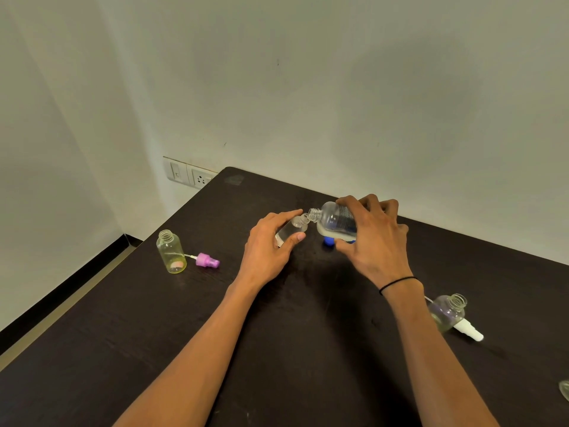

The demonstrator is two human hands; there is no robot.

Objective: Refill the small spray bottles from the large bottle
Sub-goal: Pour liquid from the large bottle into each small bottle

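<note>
I see my right hand (374, 238) curled over the large bottle (335, 221), gripping its clear plastic body from above and tipping it nearly flat, so its threaded neck meets the mouth of a small spray bottle (291, 231). My left hand (271, 245) grips that small bottle, thumb across its front and fingers behind, tilting it toward the large one. Both sit above the far middle of the dark, matte, wood-grained table (308, 349). A pale liquid pools along the large bottle's lower side. Its label shows dark print that I cannot read. Just beneath the large bottle a blue cap (328, 241) peeks out, mostly hidden by my right hand.

Well to the left of the large bottle stands a yellowish bottle (171, 252), uncapped, round-shouldered, with something pinkish at its base. Just beside it lies a purple spray head (207, 261) with its thin tube. Nearer me and to the right of the large bottle, a clear bottle (448, 312), open-necked, stands partly behind my right forearm, touching a white spray head (469, 331) lying on the table. A black band (397, 283) circles my right wrist. At the right edge, a glassy object (565, 389) is cut off; I cannot tell what it is.
</note>
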